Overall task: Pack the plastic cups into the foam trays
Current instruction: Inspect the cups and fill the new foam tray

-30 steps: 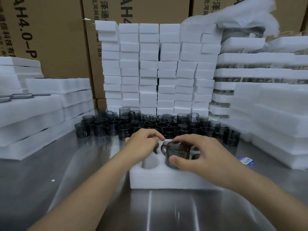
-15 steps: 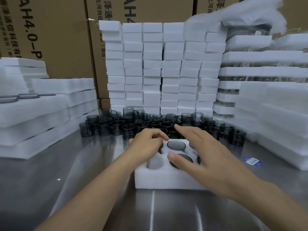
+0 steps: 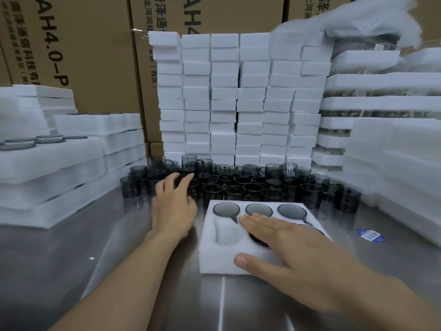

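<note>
Since half a second earlier, our left hand [image 3: 174, 206] had left the white foam tray [image 3: 214, 263] and reached far and left to the crowd of loose smoky-grey plastic cups [image 3: 238, 185], fingers straight and spread, gripping nothing. Our right hand [image 3: 286, 249] lay flat on the tray with straight fingers, pressing on the dark cup in the near middle well [image 3: 259, 238]. Three cups [image 3: 226, 209] sat flush in the far row, and another showed in the near right well. Only the near left well [image 3: 225, 231] was empty.

To do this step well, we judged that the right palm should keep the light tray pinned to the steel table [image 3: 71, 259]. The left hand should take one cup from the near edge of the crowd, not one hemmed in, turn its handle toward the well's notch, and push it down level.
</note>
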Demonstrator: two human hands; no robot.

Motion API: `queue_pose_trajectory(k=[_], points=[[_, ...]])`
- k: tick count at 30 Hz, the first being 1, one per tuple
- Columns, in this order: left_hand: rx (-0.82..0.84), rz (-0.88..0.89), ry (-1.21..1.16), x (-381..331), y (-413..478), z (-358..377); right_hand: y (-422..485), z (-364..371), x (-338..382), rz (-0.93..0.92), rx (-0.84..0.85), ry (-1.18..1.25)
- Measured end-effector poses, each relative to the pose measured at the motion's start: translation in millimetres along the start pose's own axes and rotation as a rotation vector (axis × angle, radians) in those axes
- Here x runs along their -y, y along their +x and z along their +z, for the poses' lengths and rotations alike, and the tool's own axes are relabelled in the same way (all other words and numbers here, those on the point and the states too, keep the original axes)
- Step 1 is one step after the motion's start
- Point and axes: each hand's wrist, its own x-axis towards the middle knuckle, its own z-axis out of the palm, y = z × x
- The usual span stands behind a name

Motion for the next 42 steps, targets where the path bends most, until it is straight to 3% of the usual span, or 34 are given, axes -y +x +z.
queue_pose_trajectory(k=[3,7,12,17,22,27,34,38,42], points=[[0.208,-0.136,0.099,4.9,1.4,4.3,-0.4,-0.4,-0.5,0.001,0.001,0.004],[0.064,-0.09,0.127,0.5,1.6,5.7,-1.7,-1.0,-0.6,0.014,0.005,0.029],[0.115,-0.146,0.104,1.1,2.5,4.9,-0.6,0.2,-1.0,0.007,-0.006,0.025],[0.034,-0.151,0.059,-0.1,2.0,-0.7,0.5,1.2,-2.5,-0.003,-0.016,0.024],[-0.193,-0.161,-0.213,-13.0,-0.4,-11.9,-0.7,-1.3,-2.5,-0.006,-0.026,0.058],[-0.297,-0.029,-0.551,-58.2,-9.7,-38.8,-0.4,-2.3,-1.5,0.005,-0.168,0.128],[-0.407,0.443,-0.713,-133.6,-54.3,-66.6,5.5,-9.9,-9.8,0.035,-0.606,0.413],[-0.477,0.589,-0.704,-148.2,-65.2,-72.7,6.8,-13.7,-7.2,-0.043,-0.682,0.464],[-0.44,0.568,-0.738,-147.5,-65.0,-71.6,7.4,-10.5,-7.9,-0.066,-0.688,0.481]])
